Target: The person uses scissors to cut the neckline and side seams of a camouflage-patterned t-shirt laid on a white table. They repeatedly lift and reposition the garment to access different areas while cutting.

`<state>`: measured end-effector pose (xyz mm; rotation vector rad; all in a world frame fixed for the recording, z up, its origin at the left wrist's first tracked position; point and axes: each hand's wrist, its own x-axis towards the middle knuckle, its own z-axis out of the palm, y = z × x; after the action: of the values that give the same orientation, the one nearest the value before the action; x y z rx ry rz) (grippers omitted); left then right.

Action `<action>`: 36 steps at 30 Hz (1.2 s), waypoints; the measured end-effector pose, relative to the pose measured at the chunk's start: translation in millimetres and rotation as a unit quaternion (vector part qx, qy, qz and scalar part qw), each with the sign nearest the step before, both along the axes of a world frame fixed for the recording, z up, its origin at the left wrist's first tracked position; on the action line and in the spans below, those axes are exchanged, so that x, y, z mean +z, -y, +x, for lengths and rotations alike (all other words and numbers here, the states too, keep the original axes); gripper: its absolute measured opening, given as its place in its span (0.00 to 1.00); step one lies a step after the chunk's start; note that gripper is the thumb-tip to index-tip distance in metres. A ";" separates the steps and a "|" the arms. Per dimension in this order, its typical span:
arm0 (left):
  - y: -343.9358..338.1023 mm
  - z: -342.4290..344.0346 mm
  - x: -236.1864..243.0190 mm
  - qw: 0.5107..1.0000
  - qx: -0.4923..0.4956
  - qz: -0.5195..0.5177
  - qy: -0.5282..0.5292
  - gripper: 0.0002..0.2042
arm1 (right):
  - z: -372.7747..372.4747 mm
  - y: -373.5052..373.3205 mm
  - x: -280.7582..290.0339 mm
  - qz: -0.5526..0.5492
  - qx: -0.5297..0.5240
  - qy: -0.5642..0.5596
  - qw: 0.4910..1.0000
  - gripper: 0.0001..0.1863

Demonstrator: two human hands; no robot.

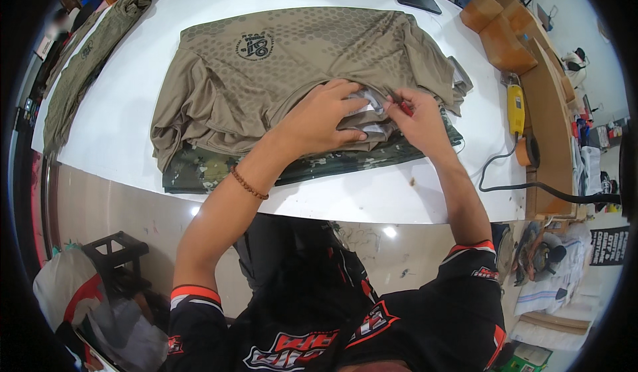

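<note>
Across the white counter [372, 202], a brown shirt [319, 46] with a hexagon pattern is spread, and under its near edge a camouflage cloth [199, 173] is laid. At the shirt's near opening, where pale material is exposed, the left hand [322, 118] is rested with its fingers spread and the thumb held apart; whether any cloth is gripped cannot be told. Just beside it, a small red-handled tool [405, 106] is held in the closed fingers of the right hand [425, 123]. Beyond the shirt, a dark phone [417, 1] is placed; to the right, a yellow corded tool [515, 109] is seen.
</note>
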<state>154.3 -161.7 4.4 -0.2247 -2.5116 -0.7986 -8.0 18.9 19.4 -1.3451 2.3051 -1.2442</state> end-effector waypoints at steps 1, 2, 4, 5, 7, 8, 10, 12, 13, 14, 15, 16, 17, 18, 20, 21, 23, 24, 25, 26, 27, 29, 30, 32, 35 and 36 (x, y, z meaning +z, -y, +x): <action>-0.1 2.6 5.5 1.000 -0.008 -0.002 0.024 0.23 | -0.7 1.7 0.6 -0.021 -0.011 0.063 0.998 0.09; -0.4 4.1 7.6 0.999 -0.016 -0.003 0.048 0.22 | -1.0 3.2 3.3 -0.043 -0.022 0.125 0.991 0.08; -2.8 3.0 3.3 1.000 0.001 -0.023 0.011 0.21 | -1.0 3.8 11.8 -0.074 -0.022 0.279 0.957 0.06; -3.7 2.3 2.0 0.999 0.009 -0.033 -0.008 0.20 | -0.9 1.7 17.4 -0.084 -0.012 0.367 0.926 0.05; -5.0 2.2 2.1 0.999 0.010 -0.036 -0.003 0.19 | -0.6 1.4 18.0 -0.112 -0.005 0.484 0.868 0.04; -5.4 1.4 2.0 0.999 0.009 -0.037 -0.001 0.18 | 0.7 3.1 16.3 -0.130 -0.008 0.514 0.848 0.04; -4.3 -0.3 0.5 0.999 0.022 -0.011 -0.027 0.18 | 0.6 3.8 14.3 -0.155 -0.006 0.552 0.819 0.05; -4.8 1.0 0.0 0.999 0.050 0.007 -0.019 0.18 | -0.7 2.9 13.4 -0.168 0.006 0.571 0.803 0.05; -6.3 3.3 2.0 0.997 0.070 0.012 0.002 0.18 | -1.5 2.5 13.2 -0.164 0.012 0.571 0.804 0.05; -7.1 4.6 3.9 0.995 0.090 0.017 0.023 0.18 | -2.2 2.0 13.3 -0.160 0.019 0.572 0.805 0.05; -6.9 4.7 5.0 0.996 0.089 0.018 0.021 0.19 | -2.7 1.4 13.4 -0.156 0.025 0.572 0.805 0.06; -6.6 5.4 6.3 0.996 0.088 0.018 0.020 0.19 | -1.9 2.1 14.1 -0.154 0.023 0.569 0.807 0.06; -6.4 6.1 7.8 0.996 0.088 0.018 0.019 0.19 | -0.5 3.2 15.1 -0.152 0.021 0.567 0.809 0.06; -5.3 6.1 10.5 0.995 0.089 0.031 0.013 0.19 | 0.3 3.5 15.4 -0.151 0.019 0.564 0.811 0.06; -0.3 3.9 16.4 0.994 0.092 0.056 0.001 0.18 | 0.0 2.9 14.5 -0.155 0.033 0.564 0.811 0.07; 1.6 2.8 15.7 0.990 0.125 0.069 -0.017 0.16 | 0.0 2.5 14.2 -0.158 0.040 0.563 0.810 0.07; 4.9 2.5 15.4 0.976 0.191 0.093 -0.053 0.14 | 1.4 3.4 14.1 -0.133 0.032 0.538 0.832 0.09; 7.1 5.2 17.0 0.972 0.219 0.073 -0.052 0.13 | 2.6 3.9 14.2 -0.121 0.028 0.524 0.843 0.10; 10.0 9.3 22.4 0.966 0.247 0.053 -0.050 0.12 | 4.9 4.6 14.3 -0.110 0.024 0.495 0.862 0.10; 13.3 13.3 25.9 0.960 0.275 0.032 -0.049 0.12 | 8.0 4.9 15.1 -0.099 0.019 0.465 0.879 0.10; 17.1 16.7 26.9 0.949 0.313 0.016 -0.027 0.12 | 10.2 5.3 16.0 -0.088 0.015 0.435 0.896 0.10; 26.4 24.5 30.0 0.920 0.390 -0.018 0.018 0.11 | 12.8 7.5 18.1 -0.078 -0.010 0.423 0.903 0.10; 31.0 28.7 34.1 0.910 0.410 -0.005 0.052 0.10 | 13.9 8.7 18.6 -0.073 -0.022 0.417 0.906 0.11; 38.6 36.6 45.7 0.886 0.447 0.024 0.118 0.07 | 10.5 9.3 13.8 -0.084 -0.053 0.433 0.896 0.09; 56.0 49.6 42.4 0.890 0.436 0.076 0.110 0.08 | 10.1 10.9 13.1 -0.094 -0.059 0.450 0.886 0.07; 57.1 53.1 42.4 0.886 0.429 0.123 0.125 0.09 | 10.6 11.5 14.0 -0.096 -0.054 0.454 0.884 0.06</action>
<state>207.4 -218.8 46.8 1.0649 -2.3161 -0.7598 2.6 7.4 33.4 -0.4571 1.6078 -1.6854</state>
